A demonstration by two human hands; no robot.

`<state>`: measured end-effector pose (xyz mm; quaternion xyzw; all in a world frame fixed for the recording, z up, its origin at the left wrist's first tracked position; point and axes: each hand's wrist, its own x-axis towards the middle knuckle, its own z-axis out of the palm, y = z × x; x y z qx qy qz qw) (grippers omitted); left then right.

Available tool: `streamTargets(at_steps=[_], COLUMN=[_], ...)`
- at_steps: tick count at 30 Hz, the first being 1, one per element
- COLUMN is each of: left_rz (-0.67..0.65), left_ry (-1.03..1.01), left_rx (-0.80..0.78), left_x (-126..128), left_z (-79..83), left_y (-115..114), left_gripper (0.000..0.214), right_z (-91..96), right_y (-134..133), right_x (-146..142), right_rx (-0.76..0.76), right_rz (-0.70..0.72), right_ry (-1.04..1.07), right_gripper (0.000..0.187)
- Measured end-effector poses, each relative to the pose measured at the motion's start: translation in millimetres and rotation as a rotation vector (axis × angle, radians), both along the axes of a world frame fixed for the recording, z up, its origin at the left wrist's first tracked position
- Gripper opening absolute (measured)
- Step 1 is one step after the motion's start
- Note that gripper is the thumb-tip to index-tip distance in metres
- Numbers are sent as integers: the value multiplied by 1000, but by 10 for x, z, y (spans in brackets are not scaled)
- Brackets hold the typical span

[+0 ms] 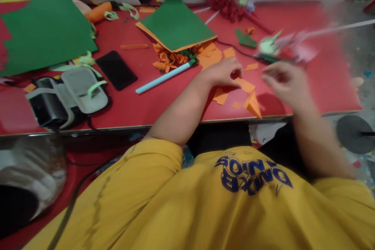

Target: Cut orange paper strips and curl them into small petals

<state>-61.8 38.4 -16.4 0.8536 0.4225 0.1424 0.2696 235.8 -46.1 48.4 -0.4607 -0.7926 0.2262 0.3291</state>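
My left hand (225, 73) rests over the red table with curled fingers, its thumb apart from them. The thumb tip is beside an orange paper piece (246, 85); I see nothing gripped. Near the table's front edge stands a folded orange paper cone (253, 105), between my two hands. My right hand (288, 82) hovers to the right of it, slightly blurred, with thumb and forefinger tips a little apart and no object visible in them. Loose orange paper scraps (220, 96) lie under and around my left hand.
A green sheet over orange paper (175, 23) covers part of some orange paper flowers (168, 58). Left of my arm lie a light blue paper stick (164, 78), a phone (116, 69) and an open grey case (84, 90). Red paper flowers (225, 3) lie behind.
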Motion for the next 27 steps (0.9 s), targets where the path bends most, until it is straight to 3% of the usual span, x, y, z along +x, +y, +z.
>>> streamTargets(at_steps=[2, 6, 8, 12, 16, 20, 27], left_rz=[0, 17, 36, 79, 187, 334, 334], left_ry=[13, -11, -62, -333, -572, -628, -809], left_rx=[7, -22, -57, -125, -67, -131, -273], left_x=[1, 11, 21, 67, 150, 231, 263], left_z=[24, 116, 141, 88, -27, -93, -112], left_y=[-20, -91, -124, -145, -99, -53, -50], left_gripper=[39, 33, 32, 37, 31, 25, 38], right_z=[-232, -555, -579, -552, -625, -676, -623], right_y=[111, 366, 491, 719, 810, 765, 698], right_x=[-76, -259, -300, -315, -335, -351, -403], right_rx=[-53, -196, -240, -341, -401, -466, -528], right_rz=[-6, 10, 42, 127, 31, -20, -27], right_ry=[-30, -96, -116, -23, 289, 498, 557], right_gripper=[15, 39, 42, 13, 18, 21, 26])
